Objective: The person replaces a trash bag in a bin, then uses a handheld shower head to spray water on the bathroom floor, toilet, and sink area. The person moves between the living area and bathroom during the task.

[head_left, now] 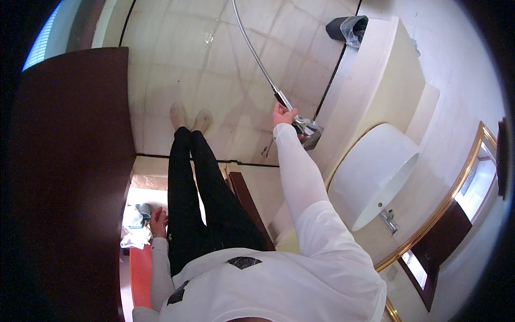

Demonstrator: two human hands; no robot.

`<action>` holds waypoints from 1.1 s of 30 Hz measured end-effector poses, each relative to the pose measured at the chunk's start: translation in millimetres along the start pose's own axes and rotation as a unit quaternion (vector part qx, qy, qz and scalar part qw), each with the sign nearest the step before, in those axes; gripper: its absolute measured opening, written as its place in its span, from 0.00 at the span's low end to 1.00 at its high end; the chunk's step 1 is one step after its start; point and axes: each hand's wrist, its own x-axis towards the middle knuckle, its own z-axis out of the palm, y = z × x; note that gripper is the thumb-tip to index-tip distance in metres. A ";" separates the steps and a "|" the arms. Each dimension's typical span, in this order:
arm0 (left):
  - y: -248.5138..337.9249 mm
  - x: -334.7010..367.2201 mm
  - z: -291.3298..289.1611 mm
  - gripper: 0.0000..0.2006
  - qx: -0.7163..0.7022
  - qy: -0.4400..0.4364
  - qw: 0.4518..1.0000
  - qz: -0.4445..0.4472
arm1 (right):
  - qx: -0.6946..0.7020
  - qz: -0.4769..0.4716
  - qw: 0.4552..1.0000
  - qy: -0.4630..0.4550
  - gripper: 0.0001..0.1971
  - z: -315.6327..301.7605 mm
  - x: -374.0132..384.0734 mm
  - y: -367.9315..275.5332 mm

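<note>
My right hand (282, 115), stretched out ahead and to the right, is closed round the chrome handle of a hand shower (285, 101). A shiny metal hose (251, 48) runs from the handle to the top of the picture. Past my wrist, the shower's silvery head end (311, 133) shows beside the vanity's base, partly hidden by my sleeve. My left hand (159, 221) hangs by my left thigh with loosely bent fingers and nothing visible in it. Close to it, beyond the doorway, lie white cloths and a grey item (138, 214).
A white washbasin (370, 172) with a chrome tap (389, 221) is on my right, below a gold-framed mirror (456, 198). A dark lined bin (346, 29) stands far right. The dark door (75, 177) fills the left. My feet are on the pale tiled floor (161, 70), which has wet-looking patches.
</note>
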 end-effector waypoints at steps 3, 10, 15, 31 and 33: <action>-5.3 0.3 1.5 0.16 -0.010 -0.001 1.000 -0.007 | 0.010 0.063 0.997 0.042 0.26 -5.7 3.9 -10.6; -9.2 7.4 7.0 0.17 -0.016 -0.004 1.000 -0.004 | -0.185 -0.075 0.979 -0.047 0.24 -28.1 -4.6 -4.8; 1.6 8.8 12.0 0.17 0.009 -0.015 1.000 -0.004 | 0.135 0.051 0.989 0.043 0.23 -55.0 1.0 -0.1; 15.0 -13.4 38.0 0.14 0.032 0.043 0.994 0.096 | -0.106 0.387 0.910 0.107 0.13 30.1 -26.3 18.5; 19.1 -18.5 35.6 0.14 0.023 0.044 0.995 0.084 | -0.122 0.426 0.894 0.069 0.13 47.4 -31.1 40.3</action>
